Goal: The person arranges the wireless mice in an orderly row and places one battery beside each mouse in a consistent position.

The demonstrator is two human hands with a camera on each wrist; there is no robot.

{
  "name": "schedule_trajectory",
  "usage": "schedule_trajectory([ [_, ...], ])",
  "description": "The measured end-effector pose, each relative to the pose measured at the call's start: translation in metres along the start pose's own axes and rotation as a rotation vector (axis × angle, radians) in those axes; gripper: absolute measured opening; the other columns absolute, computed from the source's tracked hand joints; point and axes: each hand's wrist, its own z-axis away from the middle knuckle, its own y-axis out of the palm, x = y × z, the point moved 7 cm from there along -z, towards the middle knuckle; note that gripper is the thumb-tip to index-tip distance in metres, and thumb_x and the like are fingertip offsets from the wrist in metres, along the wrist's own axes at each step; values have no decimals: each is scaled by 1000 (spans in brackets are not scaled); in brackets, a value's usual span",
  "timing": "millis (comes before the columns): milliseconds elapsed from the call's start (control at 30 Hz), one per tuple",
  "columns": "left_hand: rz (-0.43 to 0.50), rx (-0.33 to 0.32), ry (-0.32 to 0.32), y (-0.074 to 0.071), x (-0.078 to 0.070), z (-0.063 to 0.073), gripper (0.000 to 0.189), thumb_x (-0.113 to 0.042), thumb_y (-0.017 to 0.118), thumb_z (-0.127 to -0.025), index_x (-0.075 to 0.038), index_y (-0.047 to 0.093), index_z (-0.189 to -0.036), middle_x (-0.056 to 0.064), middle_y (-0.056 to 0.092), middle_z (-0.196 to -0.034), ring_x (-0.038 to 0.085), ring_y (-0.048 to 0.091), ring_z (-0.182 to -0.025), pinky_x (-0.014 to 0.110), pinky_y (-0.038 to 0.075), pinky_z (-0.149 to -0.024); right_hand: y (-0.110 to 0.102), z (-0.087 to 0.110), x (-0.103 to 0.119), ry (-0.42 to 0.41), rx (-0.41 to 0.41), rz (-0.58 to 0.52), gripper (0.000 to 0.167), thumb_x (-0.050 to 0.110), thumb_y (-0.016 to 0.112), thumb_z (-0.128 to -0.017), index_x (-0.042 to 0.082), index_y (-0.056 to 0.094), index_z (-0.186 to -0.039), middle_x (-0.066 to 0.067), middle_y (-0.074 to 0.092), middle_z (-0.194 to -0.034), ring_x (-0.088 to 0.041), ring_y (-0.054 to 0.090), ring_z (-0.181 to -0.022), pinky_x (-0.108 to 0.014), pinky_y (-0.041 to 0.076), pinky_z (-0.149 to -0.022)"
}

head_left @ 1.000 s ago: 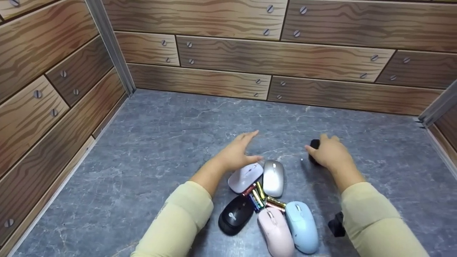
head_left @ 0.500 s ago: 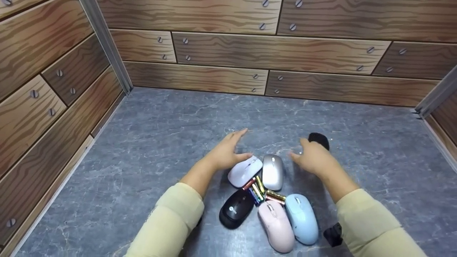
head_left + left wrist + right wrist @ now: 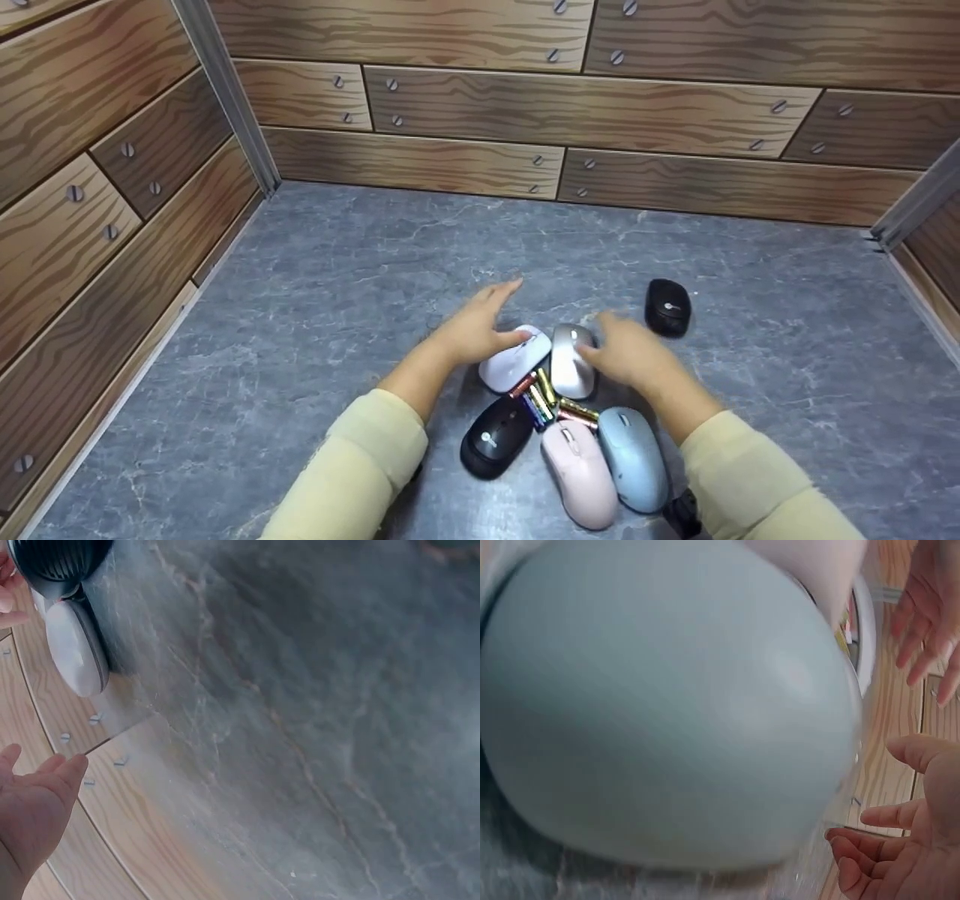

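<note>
In the head view my left hand (image 3: 472, 334) hovers at the white mouse (image 3: 510, 367), fingers stretched forward and thumb overlapping its front. My right hand (image 3: 634, 356) reaches over the right side of the silver mouse (image 3: 570, 379), its thumb overlapping the mouse and its fingers loosely extended. Between the mice lie several coloured batteries (image 3: 538, 401). Nearer to me are a black mouse (image 3: 495, 442), a pink mouse (image 3: 581, 472) and a light blue mouse (image 3: 634, 461). The light blue mouse (image 3: 667, 705) fills much of the right wrist view, beside my right hand's spread fingers.
Another black mouse (image 3: 667, 307) lies apart at the right, beyond my right hand. The grey marbled tabletop (image 3: 360, 262) is bounded by wood-patterned walls (image 3: 465, 105) at the back and sides. A dark wrist device (image 3: 682, 514) shows below my right sleeve.
My right hand has let go of the black mouse at the right, leaving it on the table, and has moved left to the silver mouse. My left hand has shifted slightly left.
</note>
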Motion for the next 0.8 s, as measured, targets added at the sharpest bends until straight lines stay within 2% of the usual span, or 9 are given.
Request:
schedule_trajectory([
  [233,6,12,-6,3,0,4,79,-46,61,-83,-27,18,-146,11,21,-149,30,24,-134,49,22,-107,18,-2,14,21,45,38,74,40,60,-84,-10,35,-132,-34,54,-111,-47,53,-101,-57,41,-86],
  [567,7,21,23,7,-1,7,80,-40,63,-83,-24,18,-146,11,26,-146,29,31,-131,46,25,-106,30,-4,20,50,52,100,89,52,62,-78,-7,31,-137,-34,49,-120,-48,50,-106,-58,40,-88],
  [800,3,27,24,10,0,8,81,-41,64,-82,-26,18,-146,11,25,-147,30,31,-131,47,26,-106,28,-3,22,4,66,106,81,38,68,-74,-2,35,-135,-34,49,-118,-48,49,-106,-57,40,-88],
])
